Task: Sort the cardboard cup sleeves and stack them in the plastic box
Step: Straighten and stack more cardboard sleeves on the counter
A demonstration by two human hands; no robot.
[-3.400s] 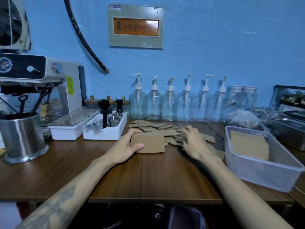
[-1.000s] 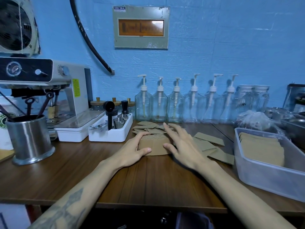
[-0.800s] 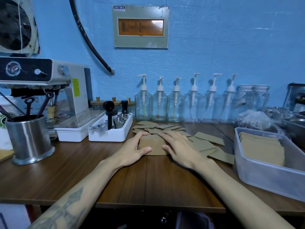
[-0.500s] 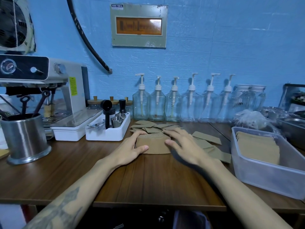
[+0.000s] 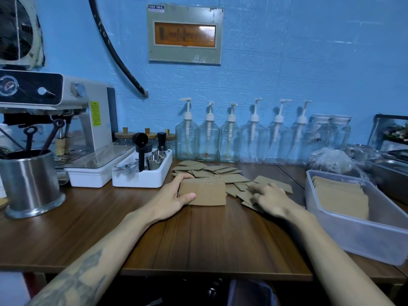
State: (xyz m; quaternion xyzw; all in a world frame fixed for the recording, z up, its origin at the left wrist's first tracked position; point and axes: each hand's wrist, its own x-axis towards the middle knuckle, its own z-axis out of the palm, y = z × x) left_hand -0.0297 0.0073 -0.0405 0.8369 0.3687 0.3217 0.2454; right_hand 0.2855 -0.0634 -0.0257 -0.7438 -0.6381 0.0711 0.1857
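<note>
The left hand grips a gathered stack of cup sleeves near the middle of the wooden surface, its fingers curled over the stack's far left end and the thumb pressed against the near face. The right hand rests on the loose sleeves just to the right of the stack, fingers bent down onto them; the blur makes it hard to say whether they pinch one or only press, though they look more apart than clamped. Those loose sleeves lie scattered from behind the stack toward the far edge of the surface, where a row of pump bottles stands. At the right edge sits the plastic box, already holding a layer of flat sleeves. By my reading the task is partly done: one batch is boxed, a second is squared up in hand but not yet moved across, and a fair number of sleeves remain to be collected and aligned before the pile is gone.
</note>
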